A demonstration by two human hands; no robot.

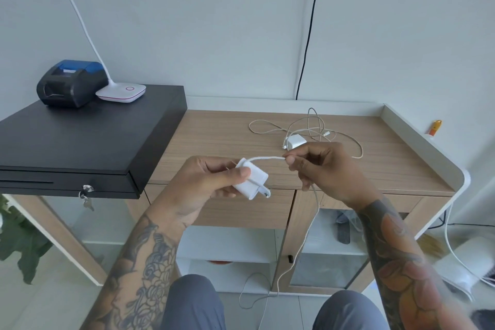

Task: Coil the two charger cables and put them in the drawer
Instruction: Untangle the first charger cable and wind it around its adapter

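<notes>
Now left hand grips white charger block; right hand pinches its cable taut between hands. Second charger loose on bench beyond right hand.

The table has a matt, light wood-grain top with a smooth white rim. The charger block looks like smooth white plastic, slightly glossy, and its cable is matt white. The cash drawer is black and matt, with a shiny metal lock. The printer is dark plastic.
</notes>
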